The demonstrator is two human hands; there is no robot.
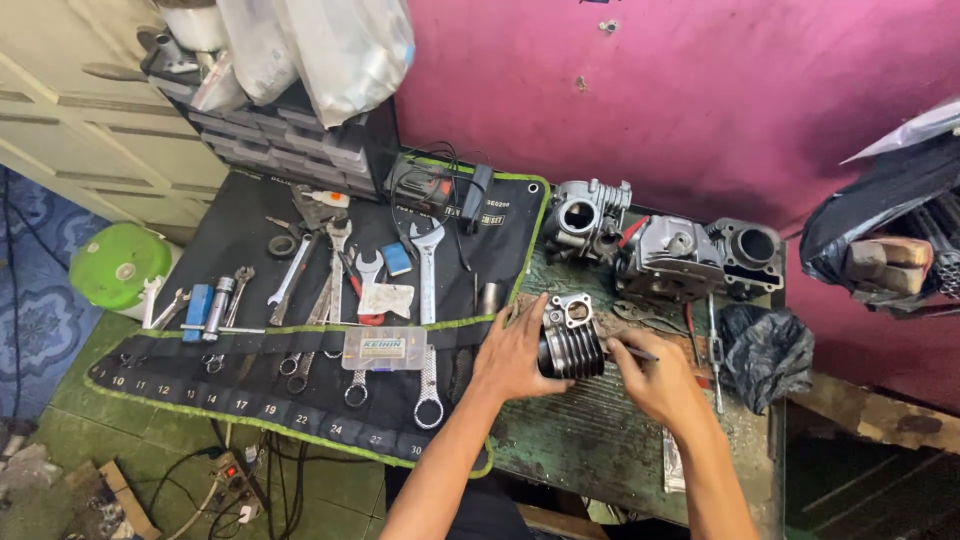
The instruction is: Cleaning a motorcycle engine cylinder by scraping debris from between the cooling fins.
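My left hand [512, 352] grips the left side of a finned grey engine cylinder [571, 338] that rests on the green workbench [600, 440]. My right hand [655, 375] touches the cylinder's right side and pinches a thin dark tool [634, 351] against it. Both forearms reach in from the bottom of the view.
A black tool roll [250, 385] with wrenches [428, 320] and a small clear plastic box [384, 348] lies to the left. Other engine parts [668, 255] stand at the back by the pink wall. A black bag [765, 350] sits right; a green lid [118, 265] far left.
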